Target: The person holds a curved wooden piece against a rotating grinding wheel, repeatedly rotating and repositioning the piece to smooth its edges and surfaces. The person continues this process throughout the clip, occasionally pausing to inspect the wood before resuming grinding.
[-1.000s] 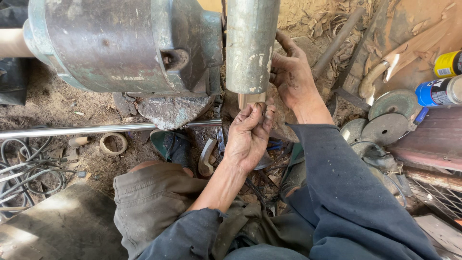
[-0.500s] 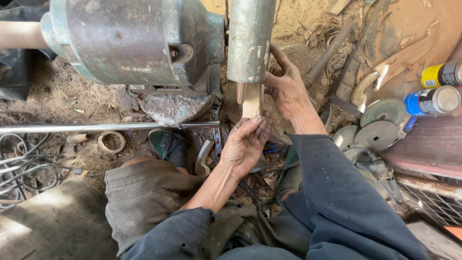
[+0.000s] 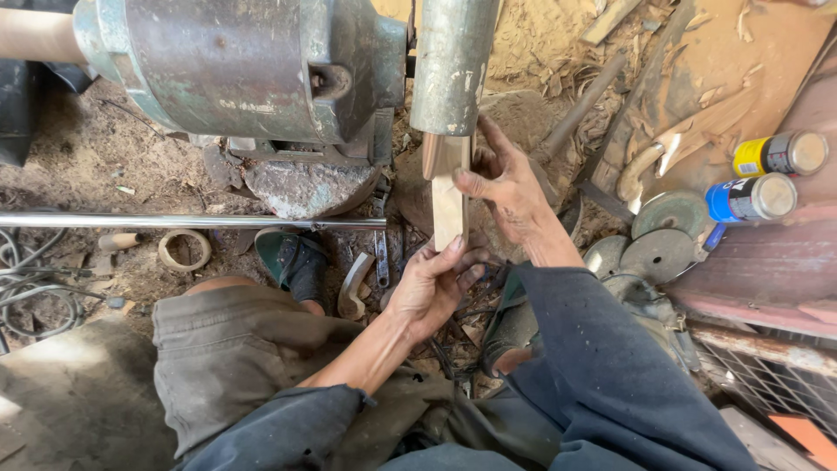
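A pale flat wooden piece stands upright, its top end under the mouth of a grey metal cylinder. My left hand is at the bottom end of the piece, fingertips on it. My right hand grips the piece near its top, thumb across the face, just below the cylinder. A large green-grey motor housing sits left of the cylinder.
A shiny metal rod lies across the dirt floor at left. A wooden ring and cables lie nearby. Grinding discs and two spray cans sit at right. Wood shavings cover the ground behind.
The wooden piece now sticks out farther below the cylinder. My left hand has dropped lower with its bottom end, and my right hand has closed on its upper part.
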